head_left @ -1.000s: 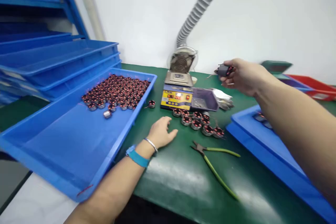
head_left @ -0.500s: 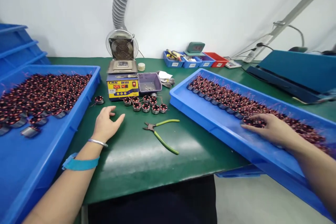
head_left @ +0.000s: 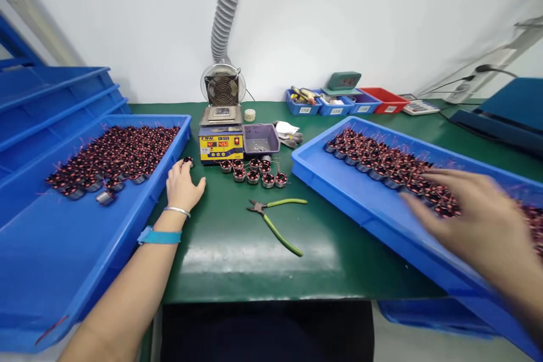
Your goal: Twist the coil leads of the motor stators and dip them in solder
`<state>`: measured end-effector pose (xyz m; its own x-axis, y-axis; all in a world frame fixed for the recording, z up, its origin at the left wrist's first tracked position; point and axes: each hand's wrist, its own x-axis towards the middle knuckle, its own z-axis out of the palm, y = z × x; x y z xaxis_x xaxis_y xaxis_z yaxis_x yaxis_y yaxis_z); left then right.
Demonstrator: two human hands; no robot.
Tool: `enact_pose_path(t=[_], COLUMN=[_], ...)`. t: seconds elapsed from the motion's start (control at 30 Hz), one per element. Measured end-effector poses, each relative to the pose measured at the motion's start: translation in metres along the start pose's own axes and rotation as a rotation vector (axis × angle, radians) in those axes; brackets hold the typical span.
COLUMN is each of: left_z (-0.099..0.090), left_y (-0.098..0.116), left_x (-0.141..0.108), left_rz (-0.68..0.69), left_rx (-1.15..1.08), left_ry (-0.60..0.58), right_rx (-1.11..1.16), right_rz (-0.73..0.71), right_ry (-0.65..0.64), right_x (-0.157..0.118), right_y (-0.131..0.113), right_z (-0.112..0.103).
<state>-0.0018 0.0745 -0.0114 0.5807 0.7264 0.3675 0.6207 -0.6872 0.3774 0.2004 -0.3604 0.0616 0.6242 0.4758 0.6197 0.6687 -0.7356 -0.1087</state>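
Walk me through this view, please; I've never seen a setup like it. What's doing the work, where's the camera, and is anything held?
There is no machine arm here: a person works with two bare hands, seen from a camera worn on the head, looking forward and down.

The left hand, with a teal wristband, reaches to a lone wound stator; its fingertips meet it, but whether they grip it I cannot tell. The right hand, blurred, is open over the right tray, beside rows of stators; I see nothing clearly held.

On the green bench lie diagonal cutters and a stator cluster, near a digital control box. The left tray holds many more stators.
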Motion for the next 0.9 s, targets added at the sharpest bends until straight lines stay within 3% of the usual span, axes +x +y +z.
enact_pose_path(t=[0.03, 0.07, 0.1, 0.17, 0.27, 0.37, 0.5, 0.63, 0.7, 0.77, 0.83, 0.9], left_z=[0.001, 0.001, 0.0, -0.003, -0.008, -0.014, -0.02, -0.021, -0.021, -0.023, -0.028, -0.036], left_y=[0.0, -0.001, -0.001, 0.0, 0.006, 0.016, 0.029, 0.043, 0.048, 0.05, 0.046, 0.038], left_x=[0.002, 0.004, 0.007, 0.016, 0.029, 0.033, 0.02, -0.008, -0.025, -0.038, -0.044, -0.044], left_rz=[-0.005, -0.01, -0.013, -0.027, -0.055, -0.055, -0.027, 0.144, 0.295, 0.47, 0.572, 0.567], left_rx=[0.024, 0.048, 0.07, 0.107, 0.147, 0.177, 0.197, 0.114, 0.016, -0.151, -0.351, -0.537], left_ry=[-0.012, -0.02, -0.027, -0.067, -0.146, -0.173, -0.227, -0.393, -0.516, -0.63, -0.648, -0.595], right_rx=[0.127, 0.234, 0.274, 0.197, 0.153, 0.127, 0.124, 0.245, 0.416, 0.543, 0.54, 0.473], right_rz=[-0.194, -0.377, -0.489, -0.511, -0.468, -0.399, -0.315, -0.201, -0.255, -0.323, -0.384, -0.434], right_ry=[0.009, -0.069, -0.227, -0.522, -0.598, -0.599, -0.554, -0.416, -0.467, -0.438, -0.413, -0.489], right_x=[-0.007, -0.016, -0.024, -0.038, -0.051, -0.061, -0.074, -0.068, -0.055, -0.036, -0.015, 0.001], right_y=[-0.036, -0.072, -0.106, -0.161, -0.202, -0.195, -0.151, -0.122, -0.125, -0.14, -0.161, -0.182], right_z=[0.005, 0.012, 0.02, 0.04, 0.063, 0.072, 0.077, 0.082, 0.079, 0.077, 0.082, 0.095])
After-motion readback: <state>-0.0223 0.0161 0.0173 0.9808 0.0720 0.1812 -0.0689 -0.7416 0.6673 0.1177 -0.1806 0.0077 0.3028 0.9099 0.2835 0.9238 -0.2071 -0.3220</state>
